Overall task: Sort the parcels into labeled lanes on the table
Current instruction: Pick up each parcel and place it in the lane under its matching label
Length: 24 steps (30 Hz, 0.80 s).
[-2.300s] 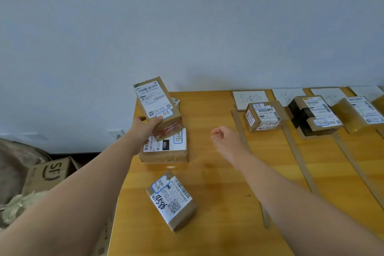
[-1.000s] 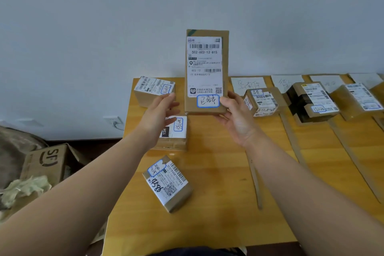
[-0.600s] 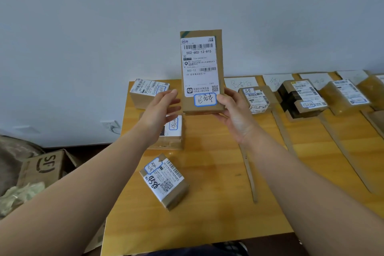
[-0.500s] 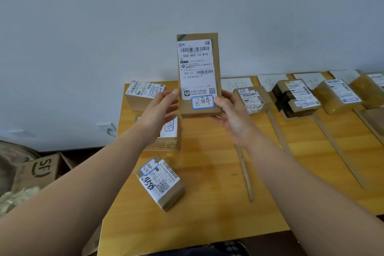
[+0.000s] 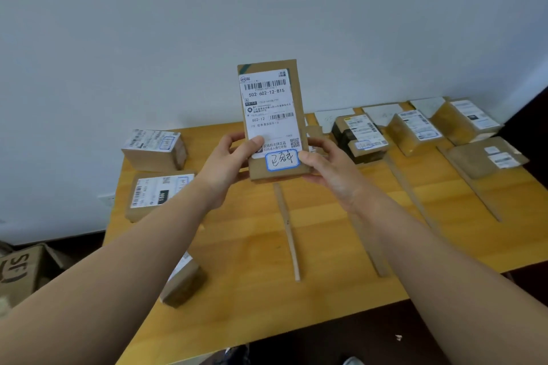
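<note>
I hold a tall brown cardboard parcel (image 5: 271,115) upright above the wooden table (image 5: 326,240), its white shipping label and a blue-framed handwritten tag facing me. My left hand (image 5: 228,163) grips its lower left edge, thumb on the label. My right hand (image 5: 329,169) grips its lower right edge. Unsorted parcels lie at the left: a small box (image 5: 154,149) at the back, a flat box (image 5: 157,192) in front of it, and a third box (image 5: 185,281) partly hidden under my left forearm. Parcels (image 5: 360,138) (image 5: 415,130) (image 5: 465,120) sit in lanes at the right.
Thin cardboard strips (image 5: 287,231) (image 5: 409,195) divide the table into lanes, with white paper lane labels (image 5: 333,118) along the wall. A flat brown parcel (image 5: 489,157) lies at the far right. An open SF carton (image 5: 20,270) stands on the floor at the left.
My view has swung to the right, so the lanes show more. Both hands still hold the parcel upright; my left thumb has slid onto the label's lower left corner.
</note>
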{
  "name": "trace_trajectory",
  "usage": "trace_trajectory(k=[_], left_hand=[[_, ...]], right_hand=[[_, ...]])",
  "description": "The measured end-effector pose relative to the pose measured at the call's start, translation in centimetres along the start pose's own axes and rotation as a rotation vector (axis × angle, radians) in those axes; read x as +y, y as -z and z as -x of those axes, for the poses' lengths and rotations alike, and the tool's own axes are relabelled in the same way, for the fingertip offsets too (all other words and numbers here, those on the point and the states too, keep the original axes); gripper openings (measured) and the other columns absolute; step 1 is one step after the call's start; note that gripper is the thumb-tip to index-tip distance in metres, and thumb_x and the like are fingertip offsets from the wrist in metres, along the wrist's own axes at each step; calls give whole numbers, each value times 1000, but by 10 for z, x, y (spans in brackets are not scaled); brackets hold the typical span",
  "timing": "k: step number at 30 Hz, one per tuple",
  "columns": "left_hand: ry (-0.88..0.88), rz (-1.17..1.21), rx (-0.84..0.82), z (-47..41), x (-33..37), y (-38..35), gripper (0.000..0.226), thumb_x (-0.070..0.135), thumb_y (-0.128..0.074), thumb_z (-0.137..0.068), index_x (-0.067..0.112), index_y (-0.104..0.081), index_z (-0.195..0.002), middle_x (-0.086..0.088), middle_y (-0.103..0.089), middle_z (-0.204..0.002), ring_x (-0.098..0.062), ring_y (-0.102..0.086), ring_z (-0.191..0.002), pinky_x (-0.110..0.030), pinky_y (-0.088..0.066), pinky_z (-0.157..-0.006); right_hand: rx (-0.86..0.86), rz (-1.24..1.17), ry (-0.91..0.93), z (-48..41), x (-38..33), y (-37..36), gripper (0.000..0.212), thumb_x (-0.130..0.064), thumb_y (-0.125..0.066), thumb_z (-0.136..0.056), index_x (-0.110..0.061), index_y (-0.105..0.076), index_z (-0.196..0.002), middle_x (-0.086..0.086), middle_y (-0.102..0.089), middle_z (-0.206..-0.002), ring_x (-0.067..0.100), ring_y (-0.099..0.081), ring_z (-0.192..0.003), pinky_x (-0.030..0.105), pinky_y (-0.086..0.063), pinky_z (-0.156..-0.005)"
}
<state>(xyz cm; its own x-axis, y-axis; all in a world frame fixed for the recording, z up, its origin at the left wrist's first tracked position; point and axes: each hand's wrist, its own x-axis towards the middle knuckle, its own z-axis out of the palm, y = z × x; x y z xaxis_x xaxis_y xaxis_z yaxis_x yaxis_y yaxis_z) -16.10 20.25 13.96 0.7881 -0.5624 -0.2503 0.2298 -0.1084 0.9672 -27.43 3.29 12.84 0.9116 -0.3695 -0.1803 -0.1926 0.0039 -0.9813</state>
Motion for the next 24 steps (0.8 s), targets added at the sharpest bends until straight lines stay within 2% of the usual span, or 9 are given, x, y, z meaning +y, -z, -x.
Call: trace_trajectory(k=[3, 8, 11, 14, 17, 21, 24], left_hand=[[-12, -6, -15, 6, -2, -41, 43, 33, -61, -89, 16, -48, -126, 4, -71, -98, -10, -69, -79, -23, -54, -64], [16, -16, -30, 14, -16, -116, 44, 35, -62, -89, 17, -47, -126, 6, -71, -99, -11, -69, -81, -29, -53, -71], [40, -30, -41, 16, -23, -162, 47, 38, -62, -88, 16, -47, -127, 2, -70, -107, -9, -70, -81, -24, -54, -67], [67, -48, -36, 19, -29, -204, 52, 40, -64, -87, 17, -45, -129, 5, -70, -103, -7, -70, -80, -23, -54, -67], [85, -57, -35, 21, -34, -235, 62, 40, -64, -86, 21, -35, -137, 2, -69, -105, -9, -69, -85, -25, -54, -71], [91, -49, -50, 12, -40, -263, 77, 39, -61, -89, 43, -11, -147, 7, -71, -102, -13, -69, -94, -32, -55, -81], [115, -53, -91, 0, -44, -277, 78, 36, -59, -91, 49, -5, -147, 12, -72, -100, -12, -69, -95, -30, -54, -80]], right_hand=[[-8, 25, -2, 14, 2, 46, 33, -30, -70, -86, -31, -55, -116, 1, -70, -112, 16, -68, -104, 38, -53, -95], [-26, 50, -32, 42, 13, 120, 45, -34, -72, -81, -24, -54, -121, -1, -72, -107, 16, -69, -101, 37, -55, -92], [-9, 33, -63, 54, 23, 161, 43, -36, -72, -80, -26, -55, -119, 4, -68, -115, 17, -68, -102, 35, -55, -90], [4, -33, -118, 62, 35, 194, 40, -35, -68, -81, -28, -55, -118, 3, -67, -118, 18, -66, -106, 35, -54, -90], [15, -77, -184, 64, 48, 218, 37, -33, -60, -91, -26, -50, -126, 2, -64, -122, 20, -61, -112, 38, -50, -97], [49, -116, -220, 57, 56, 244, 42, -45, -58, -90, -31, -48, -128, -4, -63, -120, 15, -61, -111, 36, -48, -99], [82, -131, -224, 44, 55, 255, 41, -47, -56, -91, -27, -51, -127, -8, -66, -111, 12, -63, -106, 33, -51, -90]])
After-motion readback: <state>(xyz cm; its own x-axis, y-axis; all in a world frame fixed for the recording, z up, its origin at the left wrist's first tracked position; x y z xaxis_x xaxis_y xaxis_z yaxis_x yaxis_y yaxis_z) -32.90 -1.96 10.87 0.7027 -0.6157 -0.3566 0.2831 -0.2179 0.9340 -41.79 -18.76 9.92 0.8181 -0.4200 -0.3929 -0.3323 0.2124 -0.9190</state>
